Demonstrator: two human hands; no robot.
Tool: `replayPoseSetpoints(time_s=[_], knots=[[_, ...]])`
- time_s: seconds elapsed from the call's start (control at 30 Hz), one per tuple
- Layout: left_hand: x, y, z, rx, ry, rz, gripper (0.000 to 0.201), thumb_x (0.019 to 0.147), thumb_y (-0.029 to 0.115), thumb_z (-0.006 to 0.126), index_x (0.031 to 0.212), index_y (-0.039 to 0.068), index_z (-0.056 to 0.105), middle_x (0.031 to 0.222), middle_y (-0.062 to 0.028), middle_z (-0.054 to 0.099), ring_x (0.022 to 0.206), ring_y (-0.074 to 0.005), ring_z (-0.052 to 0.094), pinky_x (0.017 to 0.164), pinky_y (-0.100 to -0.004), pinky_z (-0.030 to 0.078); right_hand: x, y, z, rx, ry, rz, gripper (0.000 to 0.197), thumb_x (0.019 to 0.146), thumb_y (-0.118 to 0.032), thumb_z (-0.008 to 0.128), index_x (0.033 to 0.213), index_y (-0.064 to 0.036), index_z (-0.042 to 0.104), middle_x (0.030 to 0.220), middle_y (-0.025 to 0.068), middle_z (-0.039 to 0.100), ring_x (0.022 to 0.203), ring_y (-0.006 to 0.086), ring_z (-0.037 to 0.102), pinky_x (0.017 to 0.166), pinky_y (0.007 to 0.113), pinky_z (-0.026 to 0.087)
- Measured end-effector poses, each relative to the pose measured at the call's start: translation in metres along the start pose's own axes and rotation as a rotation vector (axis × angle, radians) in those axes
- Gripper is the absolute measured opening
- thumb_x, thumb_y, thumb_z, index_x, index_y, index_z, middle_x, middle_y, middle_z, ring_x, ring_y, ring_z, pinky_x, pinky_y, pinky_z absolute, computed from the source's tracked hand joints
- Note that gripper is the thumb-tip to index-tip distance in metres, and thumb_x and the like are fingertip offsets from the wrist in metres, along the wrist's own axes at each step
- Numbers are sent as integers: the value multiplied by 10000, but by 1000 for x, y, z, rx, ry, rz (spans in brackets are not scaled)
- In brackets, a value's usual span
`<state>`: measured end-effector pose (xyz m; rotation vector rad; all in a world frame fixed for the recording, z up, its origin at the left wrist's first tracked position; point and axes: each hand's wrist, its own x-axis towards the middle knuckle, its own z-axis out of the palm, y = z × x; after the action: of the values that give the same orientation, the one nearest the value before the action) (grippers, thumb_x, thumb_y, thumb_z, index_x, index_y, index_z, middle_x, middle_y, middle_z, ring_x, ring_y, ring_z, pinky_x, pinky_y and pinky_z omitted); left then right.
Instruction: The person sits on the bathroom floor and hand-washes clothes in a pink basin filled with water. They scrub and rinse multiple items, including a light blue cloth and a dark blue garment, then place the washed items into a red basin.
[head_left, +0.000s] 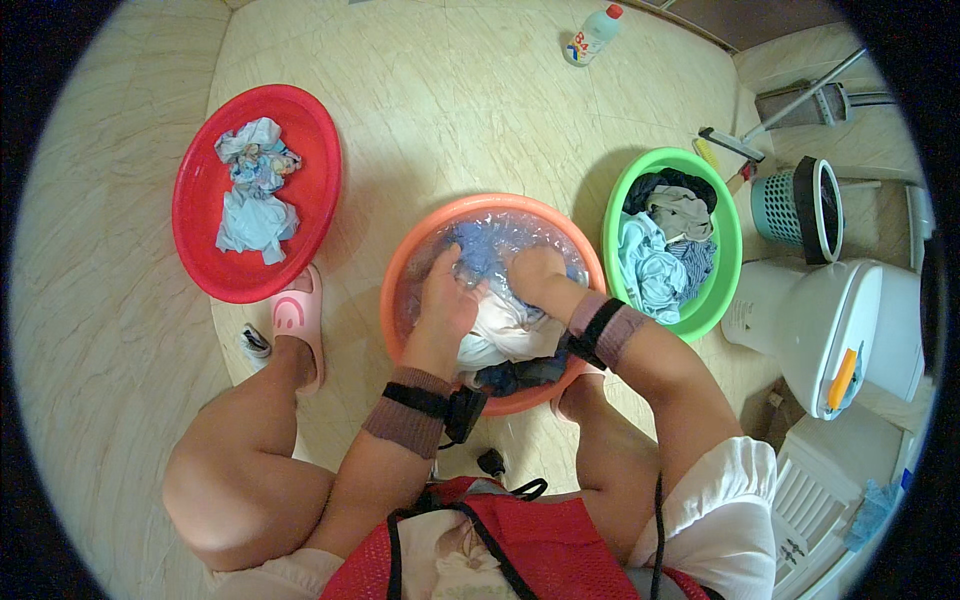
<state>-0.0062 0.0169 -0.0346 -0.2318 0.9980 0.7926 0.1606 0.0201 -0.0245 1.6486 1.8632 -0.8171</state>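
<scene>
**wash-basin check: spill, damp electronics and colour transfer flagged**

location: the orange basin point(490, 202) stands on the tiled floor point(400, 110) between the person's feet, holding foamy water, blue cloth point(480, 247), white cloth point(500, 328) and dark cloth point(528, 374).

hands: the left hand point(445, 300) is at the blue and white cloth, fingers bent; whether it grips either cannot be told. the right hand point(540, 275) dips beside the blue cloth, its fingertips hidden; its grip cannot be told either.

surroundings: the red basin point(312, 150) at left bears pale cloths point(257, 222); the green basin point(733, 235) at right, just beside the orange one, bears mixed garments point(652, 268). a red-capped bottle point(592, 38) is well apart.

risks, in this inspector's judgement: brisk rubbing or lifting cloth fast could send water over the rim, leaving the tiles slick under the pink slipper point(298, 320). the black device point(462, 415) at the left wrist is near the rim; a deeper reach could wet it and the knitted cuff point(405, 425). dark cloth against white may bleed dye. weight on the rim could tip the basin.
</scene>
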Motion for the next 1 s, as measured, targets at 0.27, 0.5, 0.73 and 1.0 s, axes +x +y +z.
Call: replayPoseSetpoints(time_s=[0.27, 0.5, 0.73, 1.0], knots=[[-21, 7, 20, 29, -323, 116, 340, 983, 392, 559, 1207, 138, 577, 1206, -70, 635, 1035, -201, 622, 930, -410, 503, -55, -36, -25, 713, 595, -408, 376, 745, -225, 725, 1098, -121, 648, 1031, 179, 697, 900, 406, 674, 807, 508, 543], [-37, 4, 13, -81, -290, -4, 366, 1001, 430, 535, 1169, 110, 597, 1187, -67, 649, 1045, -234, 635, 902, -370, 539, -85, -74, -38, 504, 577, -540, 294, 797, -285, 689, 993, -73, 633, 843, 171, 694, 776, 368, 686, 681, 504, 545], [-4, -15, 5, -138, -318, -117, 323, 982, 410, 567, 1148, 136, 602, 1124, -80, 674, 1042, -214, 629, 932, -407, 509, -56, -46, -54, 462, 763, -246, 252, 843, -291, 665, 974, -78, 631, 794, 149, 690, 673, 357, 677, 578, 477, 550], [-10, -18, 11, 38, -187, -8, 333, 1017, 406, 489, 1179, 134, 592, 1093, -74, 667, 1031, -243, 634, 954, -425, 500, -45, -31, -35, 393, 847, -271, 324, 861, -298, 672, 1077, -73, 582, 827, 166, 696, 705, 343, 692, 596, 463, 554]])
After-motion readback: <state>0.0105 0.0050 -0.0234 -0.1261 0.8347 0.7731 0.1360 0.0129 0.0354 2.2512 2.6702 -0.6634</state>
